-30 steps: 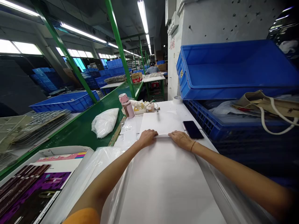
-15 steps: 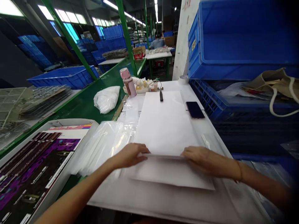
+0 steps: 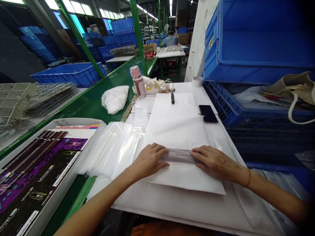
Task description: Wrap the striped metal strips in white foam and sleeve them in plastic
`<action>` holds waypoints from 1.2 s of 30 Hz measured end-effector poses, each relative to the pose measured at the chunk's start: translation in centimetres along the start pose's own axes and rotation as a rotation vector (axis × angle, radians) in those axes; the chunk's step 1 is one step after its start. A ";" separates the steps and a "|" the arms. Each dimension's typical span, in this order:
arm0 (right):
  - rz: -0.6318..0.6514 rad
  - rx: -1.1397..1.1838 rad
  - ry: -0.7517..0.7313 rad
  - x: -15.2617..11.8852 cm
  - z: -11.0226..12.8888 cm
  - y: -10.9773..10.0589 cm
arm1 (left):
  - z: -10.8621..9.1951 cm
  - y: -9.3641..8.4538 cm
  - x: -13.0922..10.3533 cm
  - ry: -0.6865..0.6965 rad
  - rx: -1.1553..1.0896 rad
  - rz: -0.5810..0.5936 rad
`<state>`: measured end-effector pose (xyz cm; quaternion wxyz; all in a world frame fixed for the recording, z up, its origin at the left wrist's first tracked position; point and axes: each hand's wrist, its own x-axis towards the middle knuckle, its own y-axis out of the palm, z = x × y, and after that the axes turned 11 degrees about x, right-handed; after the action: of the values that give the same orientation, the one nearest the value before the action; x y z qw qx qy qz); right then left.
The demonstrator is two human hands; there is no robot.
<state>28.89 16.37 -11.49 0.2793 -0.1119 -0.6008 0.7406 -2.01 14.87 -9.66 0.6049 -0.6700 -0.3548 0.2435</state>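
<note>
A greyish, see-through plastic strip [image 3: 180, 156] lies crosswise on a large white sheet [image 3: 176, 131] spread over the work table. My left hand [image 3: 151, 158] is closed round the strip's left end, thumb at the near side and fingers over the far side. At the right end, my right hand [image 3: 209, 161] grips it the same way. Both ends of the strip are hidden under the fingers. Just left of my left hand lies a pile of clear plastic bags [image 3: 110, 147]. The near edge of the white sheet sticks out toward me, slightly raised from the table.
A black-handled tool [image 3: 172, 97] rests on the sheet's far end. Beside it lie a phone [image 3: 208, 113] and a tape roll [image 3: 197, 81]. A pink bottle [image 3: 138, 83] stands behind. Printed panels fill a white box [image 3: 99, 126] at left; blue crates [image 3: 214, 42] stand right.
The strip, seen edge-on before, now shows its flat face upward. Both hands have come a little closer to the sheet's middle, fingers flatter over the strip. The whole view has shifted slightly.
</note>
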 end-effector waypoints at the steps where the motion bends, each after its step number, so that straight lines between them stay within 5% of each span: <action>1: -0.006 -0.020 -0.018 0.0 0.0 0.2 | -0.7 0.6 0.3 0.003 0.013 -0.007; 7: -0.029 0.034 -0.025 0.2 -0.6 -0.4 | -0.3 0.9 1.4 -0.052 0.031 0.032; 14: 0.097 0.642 0.312 2.0 -3.4 -2.8 | 3.6 -1.8 2.6 -0.058 -0.303 0.273; 20: -0.095 0.232 0.133 1.4 -3.9 -0.7 | 3.2 0.2 2.8 -0.014 0.005 0.005; 24: -0.074 0.024 0.023 -0.8 -1.1 0.0 | 0.8 0.3 1.0 0.010 -0.008 0.007; 29: -0.024 0.219 0.069 -2.1 1.5 -1.1 | -0.6 -1.1 -1.2 0.007 -0.062 0.115; 34: 0.027 0.422 0.317 -0.7 -0.1 -2.0 | 0.8 -1.3 0.0 -0.052 -0.093 0.163; 36: -0.026 0.365 0.311 -0.2 -0.6 -1.8 | 1.4 -0.9 0.9 -0.040 -0.040 0.129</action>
<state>29.91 16.98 -9.98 0.3936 -0.1644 -0.4081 0.8072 -2.67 16.41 -8.86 0.5673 -0.6984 -0.3275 0.2883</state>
